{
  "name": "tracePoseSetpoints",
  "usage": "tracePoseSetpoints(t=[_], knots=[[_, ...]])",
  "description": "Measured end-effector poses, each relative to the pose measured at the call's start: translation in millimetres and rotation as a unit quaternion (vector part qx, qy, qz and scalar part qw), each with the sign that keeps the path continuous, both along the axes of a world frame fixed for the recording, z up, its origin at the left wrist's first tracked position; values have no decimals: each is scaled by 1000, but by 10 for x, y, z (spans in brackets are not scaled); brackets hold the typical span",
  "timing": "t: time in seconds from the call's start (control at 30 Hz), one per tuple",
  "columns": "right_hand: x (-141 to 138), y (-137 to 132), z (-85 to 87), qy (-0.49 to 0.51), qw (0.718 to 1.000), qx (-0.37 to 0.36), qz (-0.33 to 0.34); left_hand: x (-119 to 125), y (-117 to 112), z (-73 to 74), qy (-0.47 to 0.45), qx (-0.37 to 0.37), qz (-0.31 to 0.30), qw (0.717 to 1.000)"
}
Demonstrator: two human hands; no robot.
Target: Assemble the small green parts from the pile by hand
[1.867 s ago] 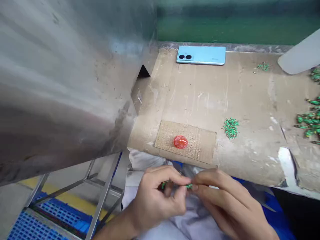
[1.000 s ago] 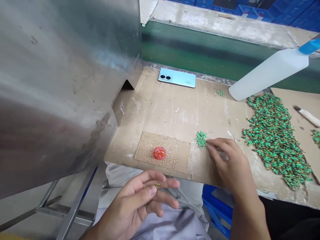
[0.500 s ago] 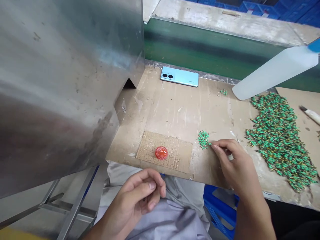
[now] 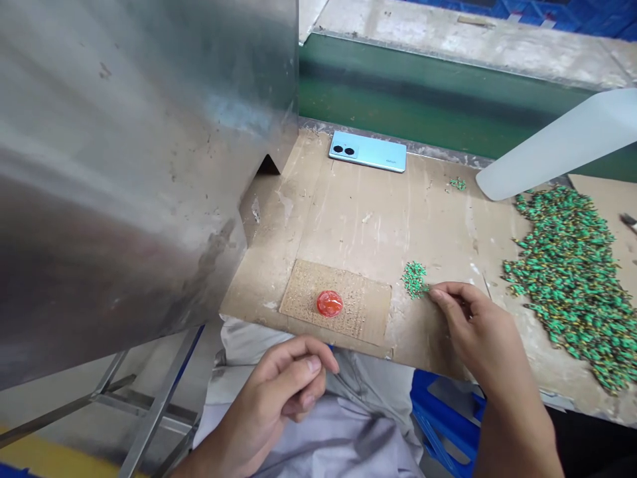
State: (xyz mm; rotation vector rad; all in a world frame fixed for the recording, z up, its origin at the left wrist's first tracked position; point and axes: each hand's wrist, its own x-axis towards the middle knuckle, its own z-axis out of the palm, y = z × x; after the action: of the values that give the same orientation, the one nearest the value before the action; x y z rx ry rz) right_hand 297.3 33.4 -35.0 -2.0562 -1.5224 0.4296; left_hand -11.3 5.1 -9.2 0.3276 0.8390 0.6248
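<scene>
My right hand (image 4: 480,328) is closed in a pinch at the right edge of a small pile of tiny green pieces (image 4: 414,279). One tiny green piece shows at its fingertips. Above my lap, my left hand (image 4: 286,385) is loosely curled, thumb against the bent fingers and index finger reaching forward. Whatever its fingers hold, if anything, is hidden. Between the hands, a shiny red blob (image 4: 329,303) sits on a cardboard piece (image 4: 368,312) dotted with small holes or specks.
A large heap of green pieces with yellowish and dark ends (image 4: 572,265) spreads at right. A white bottle (image 4: 552,149) leans behind it. Toward the back lies a light blue phone (image 4: 368,151), with a few green pieces (image 4: 458,184) to its right. A metal panel (image 4: 139,166) bounds the left.
The view has shifted slightly, moving the table's contents rightward in the picture. My left index finger has stretched forward a little. The right hand stays pinched beside the small pile.
</scene>
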Motion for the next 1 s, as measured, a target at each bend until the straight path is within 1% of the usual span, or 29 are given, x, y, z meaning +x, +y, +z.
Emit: tracePoseSetpoints(t=[0.17, 0.43, 0.6, 0.67, 0.73, 0.8, 0.83, 0.9, 1.0], knots=[[0, -15, -10, -9, 1000, -4, -1, 6, -4, -12, 2, 9, -4, 1000], [-19, -8, -27, 0, 1000, 10, 26, 2, -16, -2, 6, 17, -2, 1000], [-33, -48, -15, 34, 998, 43, 32, 18, -18, -7, 6, 21, -2, 1000], [-109, -98, 25, 56, 995, 68, 37, 32, -18, -21, 14, 34, -5, 999], [-249, -171, 79, 95, 989, 108, 47, 48, -21, -29, 34, 64, -15, 997], [-436, -257, 134, 160, 973, 147, 77, 64, -29, -17, 77, 104, -40, 991], [-535, -299, 158, 193, 963, 157, 103, 72, -36, -2, 109, 128, -53, 984], [-720, -365, 198, 244, 945, 156, 153, 89, -50, 38, 185, 182, -71, 963], [-910, -405, 238, 263, 923, 154, 235, 114, -73, 88, 264, 261, -84, 925]])
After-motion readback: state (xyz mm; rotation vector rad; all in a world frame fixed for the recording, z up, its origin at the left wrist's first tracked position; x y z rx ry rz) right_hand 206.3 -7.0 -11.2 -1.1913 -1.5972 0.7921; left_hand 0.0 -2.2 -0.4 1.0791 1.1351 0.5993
